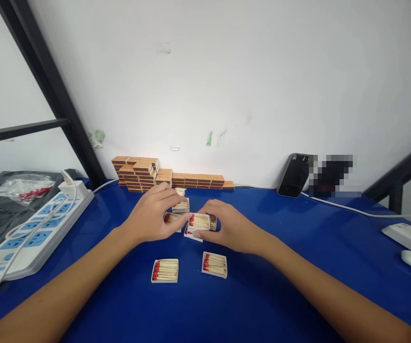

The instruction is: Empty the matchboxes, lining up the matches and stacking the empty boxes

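Between the thumb and fingers of my right hand (232, 224) is a tray of red-tipped matches (198, 222), held above a partly covered white tray (194, 237). My left hand (158, 212) hovers just left of it, its thumb pointing at the held tray and its fingers apart from the thumb. Under and beyond that hand are two more match trays, the nearer one (172, 218) partly hidden and the farther one (180, 206) near its fingertips. Closer to me lie two filled trays, a left one (165, 270) and a right one (214, 265).
Stacked orange matchboxes (139, 174) and a low row of them (198, 180) stand along the wall. A power strip (37, 233) with white cables is at left, beside a plastic bag (23, 186). A black phone (294, 175) leans on the wall at right.
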Action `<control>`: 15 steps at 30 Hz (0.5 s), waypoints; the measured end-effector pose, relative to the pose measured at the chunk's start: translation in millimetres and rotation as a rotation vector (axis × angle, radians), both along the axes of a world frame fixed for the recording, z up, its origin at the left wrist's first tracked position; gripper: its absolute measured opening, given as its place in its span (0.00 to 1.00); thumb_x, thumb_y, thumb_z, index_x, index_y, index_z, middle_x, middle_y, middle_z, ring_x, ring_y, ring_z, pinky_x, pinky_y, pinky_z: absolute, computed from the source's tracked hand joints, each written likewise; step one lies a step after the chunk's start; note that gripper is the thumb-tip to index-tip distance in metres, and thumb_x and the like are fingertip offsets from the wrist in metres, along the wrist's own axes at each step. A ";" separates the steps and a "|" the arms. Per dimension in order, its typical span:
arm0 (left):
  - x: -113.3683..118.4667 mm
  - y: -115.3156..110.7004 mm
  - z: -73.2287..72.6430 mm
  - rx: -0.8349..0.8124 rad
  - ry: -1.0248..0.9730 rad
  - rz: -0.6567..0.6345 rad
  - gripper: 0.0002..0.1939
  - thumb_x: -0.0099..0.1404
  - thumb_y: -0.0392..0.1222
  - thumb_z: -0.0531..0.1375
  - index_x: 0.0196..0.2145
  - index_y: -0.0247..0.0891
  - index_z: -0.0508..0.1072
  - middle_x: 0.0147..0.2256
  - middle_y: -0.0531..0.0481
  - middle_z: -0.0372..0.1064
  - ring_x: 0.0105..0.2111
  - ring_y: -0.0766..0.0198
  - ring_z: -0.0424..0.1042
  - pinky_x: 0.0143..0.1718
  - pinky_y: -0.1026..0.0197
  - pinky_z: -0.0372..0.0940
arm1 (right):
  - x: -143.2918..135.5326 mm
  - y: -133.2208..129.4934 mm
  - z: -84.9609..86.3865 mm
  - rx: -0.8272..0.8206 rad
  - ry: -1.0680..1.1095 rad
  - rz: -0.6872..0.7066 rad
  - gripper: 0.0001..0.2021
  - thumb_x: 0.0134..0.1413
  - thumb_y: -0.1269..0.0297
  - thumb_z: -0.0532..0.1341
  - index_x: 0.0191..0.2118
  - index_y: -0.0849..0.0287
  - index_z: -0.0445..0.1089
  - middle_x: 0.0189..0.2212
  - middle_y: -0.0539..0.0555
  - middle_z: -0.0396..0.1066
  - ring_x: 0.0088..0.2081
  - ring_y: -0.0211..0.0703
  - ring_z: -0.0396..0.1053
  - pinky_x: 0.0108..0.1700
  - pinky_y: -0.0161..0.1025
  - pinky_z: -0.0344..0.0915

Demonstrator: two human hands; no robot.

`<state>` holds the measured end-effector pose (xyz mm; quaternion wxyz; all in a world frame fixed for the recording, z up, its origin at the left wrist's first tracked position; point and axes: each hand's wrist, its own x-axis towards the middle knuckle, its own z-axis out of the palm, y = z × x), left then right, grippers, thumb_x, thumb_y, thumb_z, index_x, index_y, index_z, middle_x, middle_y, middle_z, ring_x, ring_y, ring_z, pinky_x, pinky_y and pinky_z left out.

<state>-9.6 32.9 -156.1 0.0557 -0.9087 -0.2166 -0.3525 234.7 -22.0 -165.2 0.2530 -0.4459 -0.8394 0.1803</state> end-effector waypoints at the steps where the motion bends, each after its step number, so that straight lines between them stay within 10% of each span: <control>1: -0.3 0.6 -0.2 0.000 0.002 0.004 0.14 0.68 0.47 0.64 0.47 0.37 0.79 0.37 0.45 0.78 0.40 0.55 0.71 0.45 0.49 0.69 | 0.3 -0.1 0.9 0.000 0.006 0.002 0.14 0.59 0.54 0.71 0.46 0.56 0.75 0.41 0.53 0.73 0.42 0.44 0.69 0.42 0.40 0.64; 15: -10.8 19.0 -10.7 -0.141 0.043 0.347 0.19 0.74 0.53 0.57 0.51 0.37 0.76 0.43 0.43 0.78 0.45 0.51 0.74 0.47 0.49 0.70 | 96.0 52.9 -8.6 -0.085 -0.159 -0.367 0.16 0.53 0.50 0.70 0.41 0.57 0.78 0.35 0.53 0.74 0.34 0.45 0.68 0.36 0.38 0.61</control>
